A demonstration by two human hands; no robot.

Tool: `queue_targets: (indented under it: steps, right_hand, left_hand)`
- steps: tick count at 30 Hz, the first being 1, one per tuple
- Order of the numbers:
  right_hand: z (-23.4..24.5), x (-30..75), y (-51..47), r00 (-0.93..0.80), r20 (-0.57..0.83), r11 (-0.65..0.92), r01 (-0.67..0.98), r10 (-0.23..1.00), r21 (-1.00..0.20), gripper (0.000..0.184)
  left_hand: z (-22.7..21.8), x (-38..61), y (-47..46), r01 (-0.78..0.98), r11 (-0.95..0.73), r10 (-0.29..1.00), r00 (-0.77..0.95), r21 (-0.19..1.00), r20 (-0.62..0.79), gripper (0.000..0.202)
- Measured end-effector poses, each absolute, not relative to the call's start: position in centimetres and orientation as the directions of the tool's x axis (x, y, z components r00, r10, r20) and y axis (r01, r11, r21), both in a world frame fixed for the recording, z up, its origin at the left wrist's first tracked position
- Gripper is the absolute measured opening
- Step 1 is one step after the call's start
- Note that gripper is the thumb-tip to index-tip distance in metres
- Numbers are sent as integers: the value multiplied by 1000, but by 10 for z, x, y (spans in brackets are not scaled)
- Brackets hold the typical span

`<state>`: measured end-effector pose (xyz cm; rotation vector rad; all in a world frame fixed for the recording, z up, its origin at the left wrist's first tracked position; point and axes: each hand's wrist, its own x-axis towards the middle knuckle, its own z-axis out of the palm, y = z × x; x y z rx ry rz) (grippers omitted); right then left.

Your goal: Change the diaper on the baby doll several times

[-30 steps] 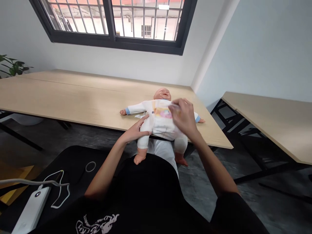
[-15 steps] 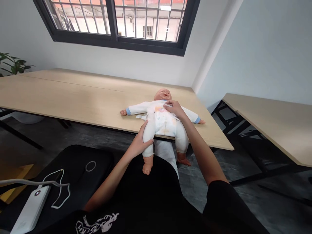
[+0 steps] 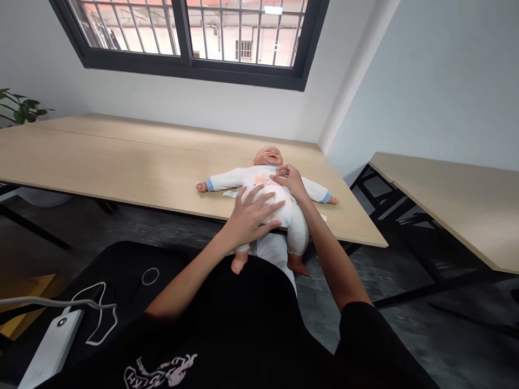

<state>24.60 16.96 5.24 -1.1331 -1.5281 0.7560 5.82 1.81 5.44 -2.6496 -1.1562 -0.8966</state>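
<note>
A baby doll (image 3: 269,180) in a white romper lies on its back near the front edge of a light wooden table (image 3: 121,162), arms spread, legs hanging over the edge. My left hand (image 3: 251,215) rests flat on the doll's belly and thigh with fingers spread. My right hand (image 3: 287,180) is on the doll's chest just below the neck, its fingertips pinched together on the romper fabric. A white cloth (image 3: 233,193) shows under the doll's side.
A second wooden table (image 3: 446,200) stands to the right, with a gap of dark floor between. A white power bank (image 3: 48,348) with a cable lies on a black surface at lower left. A plant (image 3: 20,111) stands at far left.
My left hand left the doll's thigh and moved up, now spread flat over its belly. The right hand came up from the belly to the chest and stays there.
</note>
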Motion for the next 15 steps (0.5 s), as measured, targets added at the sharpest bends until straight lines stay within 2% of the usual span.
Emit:
queue_targets:
  steps: [3, 6, 8, 12, 15]
  right_hand:
    - [52, 248, 156, 174, 412, 341, 331, 894, -880, 34]
    - [47, 255, 137, 474, 498, 361, 352, 726, -863, 33]
    - [42, 263, 123, 563, 534, 374, 382, 631, -845, 34]
    - [32, 284, 99, 553, 574, 250, 553, 604, -795, 31]
    - [27, 302, 83, 464, 512, 18, 728, 722, -686, 29]
  left_hand:
    - [67, 75, 44, 549, -835, 510, 754, 30, 414, 40]
    - [71, 85, 64, 495, -869, 475, 820, 20, 319, 42]
    - [74, 87, 73, 503, -864, 491, 824, 33, 284, 44]
    - [82, 90, 85, 557, -827, 559, 803, 74, 209, 50]
    - [87, 94, 96, 604, -790, 614, 776, 106, 148, 54]
